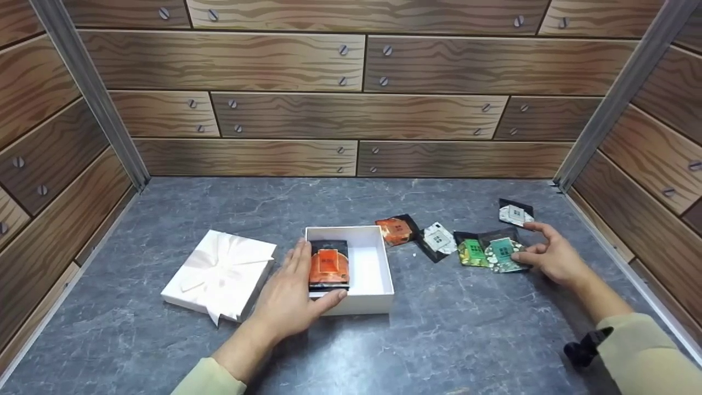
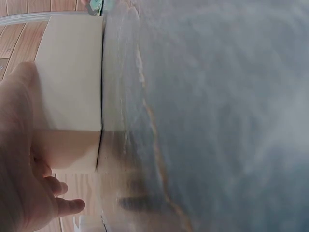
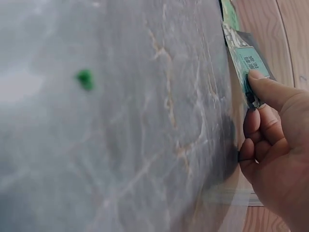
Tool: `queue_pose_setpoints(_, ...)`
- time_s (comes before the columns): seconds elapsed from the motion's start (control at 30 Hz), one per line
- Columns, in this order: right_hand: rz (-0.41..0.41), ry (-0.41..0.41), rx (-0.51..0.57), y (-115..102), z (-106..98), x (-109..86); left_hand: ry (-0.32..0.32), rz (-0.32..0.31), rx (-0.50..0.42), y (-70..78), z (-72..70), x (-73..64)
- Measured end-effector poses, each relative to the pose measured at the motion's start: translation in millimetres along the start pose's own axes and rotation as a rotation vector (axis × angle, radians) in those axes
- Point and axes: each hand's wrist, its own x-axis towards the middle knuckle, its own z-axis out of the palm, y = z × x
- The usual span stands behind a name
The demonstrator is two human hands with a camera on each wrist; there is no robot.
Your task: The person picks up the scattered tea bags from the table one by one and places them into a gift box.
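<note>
My left hand [image 1: 285, 299] rests along the left side of an open white box [image 1: 359, 305], fingers straight at its left wall and thumb over the near rim. In the left wrist view the same hand [image 2: 19, 150] lies against the box's pale side [image 2: 72, 72]. Inside the box, on its left, lies an orange and black packet [image 1: 329, 266]. To the right, my right hand [image 1: 556, 260] pinches the near right corner of a teal and white packet [image 1: 502, 253]. The right wrist view shows the thumb on that packet's [image 3: 241, 53] face and the fingers curled beneath.
A white lid with a ribbon bow [image 1: 219, 274] lies left of the box. Right of the box lie an orange packet [image 1: 396, 230], a white and black packet [image 1: 439, 240] and a green packet [image 1: 471, 251]. Another white packet [image 1: 514, 213] lies farther back. Wood-patterned walls [image 1: 351, 115] enclose the table.
</note>
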Motion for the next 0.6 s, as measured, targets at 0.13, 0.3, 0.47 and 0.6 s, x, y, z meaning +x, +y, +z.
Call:
queue_pose_setpoints(0.13,0.013,0.038,-0.006,-3,1,-6.3,-0.002,-0.002,-0.001,0.5,0.6,0.5)
queue_pose_setpoints(0.3,-0.013,0.058,0.002,-13,3,-12.0,0.006,0.000,-0.005,0.8,0.4,0.5)
queue_pose_setpoints(0.47,-0.121,0.053,-0.011,-31,11,-16.8,0.016,0.005,-0.004,1.3,0.1,-0.3)
queue_pose_setpoints(0.6,-0.202,0.043,-0.070,-50,20,-20.4,0.019,0.011,-0.006,2.1,0.2,-0.1)
